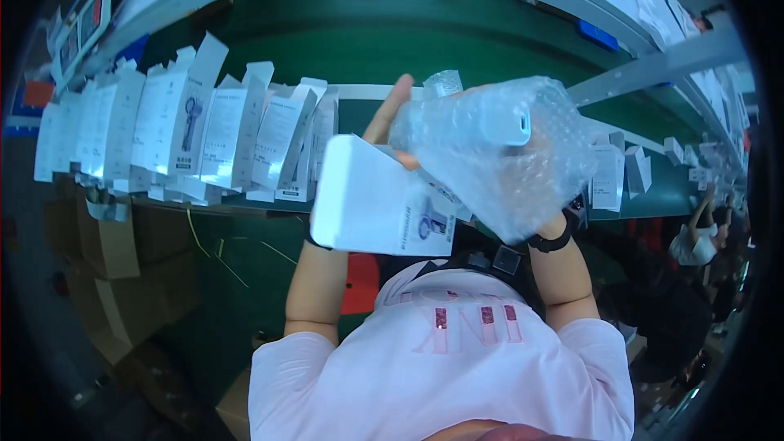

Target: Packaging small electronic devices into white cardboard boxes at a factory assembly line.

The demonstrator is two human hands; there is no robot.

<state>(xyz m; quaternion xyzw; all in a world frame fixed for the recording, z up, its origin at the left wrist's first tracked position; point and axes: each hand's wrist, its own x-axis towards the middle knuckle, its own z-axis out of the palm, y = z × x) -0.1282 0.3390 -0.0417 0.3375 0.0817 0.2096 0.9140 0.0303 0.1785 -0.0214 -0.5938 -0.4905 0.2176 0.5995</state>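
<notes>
Head view: your left hand (390,126) grips the white box (380,211), fingers clamped on its far side. Your right hand (535,196), mostly hidden, closes on the bubble-wrap bag (506,151) just above the box. Open boxes (188,131) stand left of it.

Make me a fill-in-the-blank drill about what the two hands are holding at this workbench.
1. The left hand holds a white ____.
2. The white device at the right hand is wrapped in a ____ bag.
3. The open boxes at the left stand in a ____.

Missing words: box; bubble-wrap; row
</notes>
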